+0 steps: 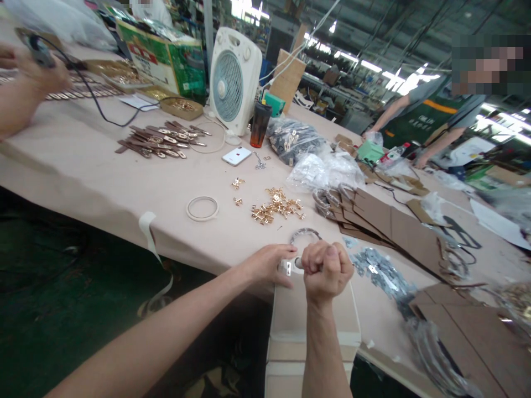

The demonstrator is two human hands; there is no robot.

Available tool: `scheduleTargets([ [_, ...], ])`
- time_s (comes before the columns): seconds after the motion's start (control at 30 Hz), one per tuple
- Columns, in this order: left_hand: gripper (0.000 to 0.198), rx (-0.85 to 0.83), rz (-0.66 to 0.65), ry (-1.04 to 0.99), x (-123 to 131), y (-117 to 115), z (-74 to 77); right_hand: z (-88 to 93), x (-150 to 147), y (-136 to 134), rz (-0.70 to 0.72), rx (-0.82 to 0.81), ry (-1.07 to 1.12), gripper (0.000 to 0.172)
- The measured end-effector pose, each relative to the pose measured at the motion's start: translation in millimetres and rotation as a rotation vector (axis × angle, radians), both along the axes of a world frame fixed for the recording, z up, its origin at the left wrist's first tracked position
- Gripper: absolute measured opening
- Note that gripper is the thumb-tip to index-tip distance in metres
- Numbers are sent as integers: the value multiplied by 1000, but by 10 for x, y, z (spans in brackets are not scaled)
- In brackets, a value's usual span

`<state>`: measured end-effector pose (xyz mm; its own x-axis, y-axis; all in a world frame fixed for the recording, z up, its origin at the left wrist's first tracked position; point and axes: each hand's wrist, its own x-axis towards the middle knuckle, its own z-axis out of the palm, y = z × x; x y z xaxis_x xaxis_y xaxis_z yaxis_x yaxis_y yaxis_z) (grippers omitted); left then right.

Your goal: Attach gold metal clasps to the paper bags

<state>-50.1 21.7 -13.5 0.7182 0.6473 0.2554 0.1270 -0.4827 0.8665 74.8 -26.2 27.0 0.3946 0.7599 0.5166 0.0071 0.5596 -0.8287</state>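
A beige, box-like piece, perhaps a bag, stands in front of me at the table's edge, with a braided handle arching behind my hands. My left hand rests at its upper left with thumb and fingers apart. Between them shows a small shiny metal plate. Closed in a fist, my right hand grips a hand tool; only its pale round end shows, pointing left toward the plate. Gold-coloured metal fittings lie in a loose pile beyond.
A tape roll, phone, tumbler and fan stand or lie further back. Silver plates and brown panels occupy the right. Another person's hand holds a corded tool at left; an aproned person leans at right.
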Motion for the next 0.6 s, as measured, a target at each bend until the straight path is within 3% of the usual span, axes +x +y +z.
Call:
scheduleTargets([
  [0.17, 23, -13, -1, -40, 29, -25, 21, -266, -66, -5, -1, -186, -93, 46],
  [0.27, 23, 25, -11, -27, 33, -62, 42, -374, -53, -58, -12, -193, -37, 46],
  [0.33, 30, 64, -1, 41, 27, -64, 4, -379, 16, -113, -24, -197, 55, 46],
  [0.37, 46, 76, 22, 100, 25, -49, -35, -374, 77, -141, -37, -201, 121, 46],
  [0.43, 71, 102, 71, 191, 28, 5, -137, -364, 268, -199, -97, -197, 250, 46],
  [0.6, 76, 253, 90, 223, 53, 133, -318, -326, 1127, -427, -433, -203, 313, 47],
])
